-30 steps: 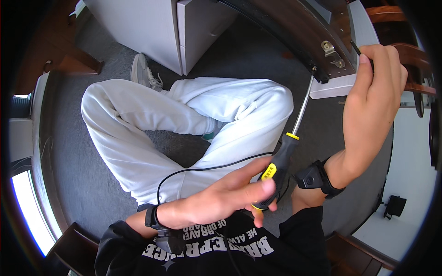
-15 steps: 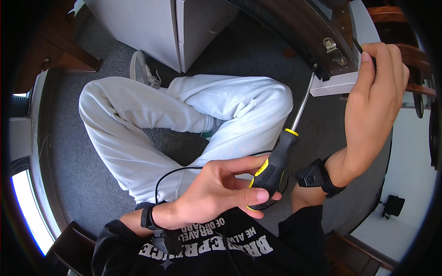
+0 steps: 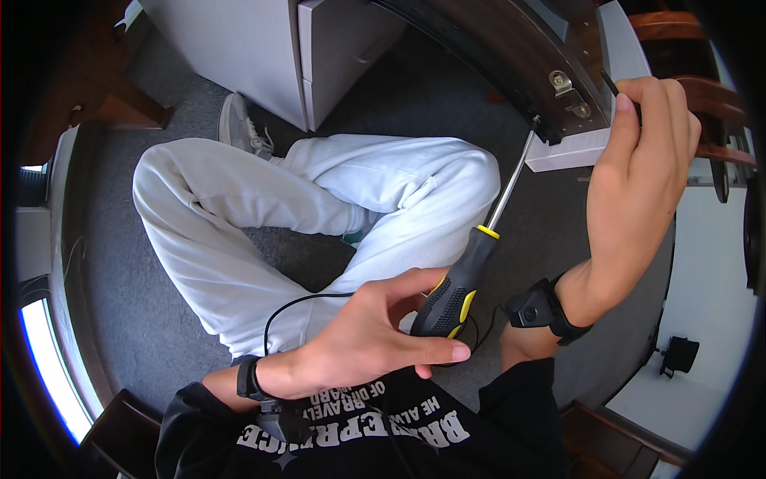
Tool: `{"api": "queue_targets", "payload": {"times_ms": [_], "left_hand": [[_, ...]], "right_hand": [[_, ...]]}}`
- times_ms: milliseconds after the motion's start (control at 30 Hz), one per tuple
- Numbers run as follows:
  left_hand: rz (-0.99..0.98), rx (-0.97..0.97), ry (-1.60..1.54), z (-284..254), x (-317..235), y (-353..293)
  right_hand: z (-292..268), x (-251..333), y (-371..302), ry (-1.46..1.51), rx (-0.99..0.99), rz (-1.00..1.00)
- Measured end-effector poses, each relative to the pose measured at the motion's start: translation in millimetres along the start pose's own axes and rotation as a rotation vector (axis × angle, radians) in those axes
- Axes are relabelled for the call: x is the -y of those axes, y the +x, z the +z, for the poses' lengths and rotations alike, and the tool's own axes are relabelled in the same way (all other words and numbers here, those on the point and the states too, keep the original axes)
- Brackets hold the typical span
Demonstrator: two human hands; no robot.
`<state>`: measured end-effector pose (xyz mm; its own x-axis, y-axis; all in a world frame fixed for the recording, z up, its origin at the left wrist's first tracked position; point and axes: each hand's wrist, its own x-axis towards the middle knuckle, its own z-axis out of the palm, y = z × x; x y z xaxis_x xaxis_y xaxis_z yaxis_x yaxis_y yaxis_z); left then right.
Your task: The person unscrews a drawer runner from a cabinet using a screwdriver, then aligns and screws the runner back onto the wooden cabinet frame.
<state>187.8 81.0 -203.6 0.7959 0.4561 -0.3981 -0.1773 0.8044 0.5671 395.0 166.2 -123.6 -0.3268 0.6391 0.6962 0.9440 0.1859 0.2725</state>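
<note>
My left hand (image 3: 363,335) is closed on the black and yellow handle of a screwdriver (image 3: 456,289), thumb along the lower side of the grip. Its steel shaft slants up to the right, and the tip meets a small screw (image 3: 536,120) near the lower corner of a dark brown furniture panel (image 3: 519,56). Beside that spot, a metal bracket (image 3: 568,93) is fixed to the panel. At the panel's right side, my right hand (image 3: 646,164) is raised, thumb and fingers pinched on a thin dark strip (image 3: 610,82); the fingers hide most of it.
A pale board (image 3: 578,149) lies along the panel's lower end. Ahead stands a light grey cabinet (image 3: 231,56). My crossed legs (image 3: 431,184) fill the middle over grey carpet. Both wrists carry black strapped devices, and a black cable (image 3: 279,315) loops near my left hand.
The screwdriver handle has turned about its length: its yellow patch now shows on the right side. My left fingers have shifted on the grip. The whole view has moved slightly.
</note>
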Motion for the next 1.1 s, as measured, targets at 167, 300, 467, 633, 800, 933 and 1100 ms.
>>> {"api": "queue_targets", "payload": {"times_ms": [167, 300, 467, 633, 800, 933, 1100], "left_hand": [[0.146, -0.151, -0.047, -1, 6, -5], [0.164, -0.168, -0.163, -8, 13, -7], [0.155, 0.231, -0.5, -24, 25, -1], [0.063, 0.093, -0.441, -14, 9, -12], [0.073, -0.002, 0.029, -7, 1, -15], [0.202, -0.097, 0.107, -6, 1, -17], [0.417, -0.296, 0.538, -1, -9, -25]], "right_hand": [[2, -4, 1, 0.004, -0.016, -0.034], [4, -3, 0, 0.013, -0.015, -0.011], [4, -5, -1, 0.018, -0.021, -0.017], [4, -2, -1, 0.038, -0.03, -0.007], [2, -4, -1, 0.051, -0.017, -0.005], [-5, -9, 1, 0.115, 0.017, -0.025], [-18, -5, 3, 0.058, 0.138, -0.009]]}}
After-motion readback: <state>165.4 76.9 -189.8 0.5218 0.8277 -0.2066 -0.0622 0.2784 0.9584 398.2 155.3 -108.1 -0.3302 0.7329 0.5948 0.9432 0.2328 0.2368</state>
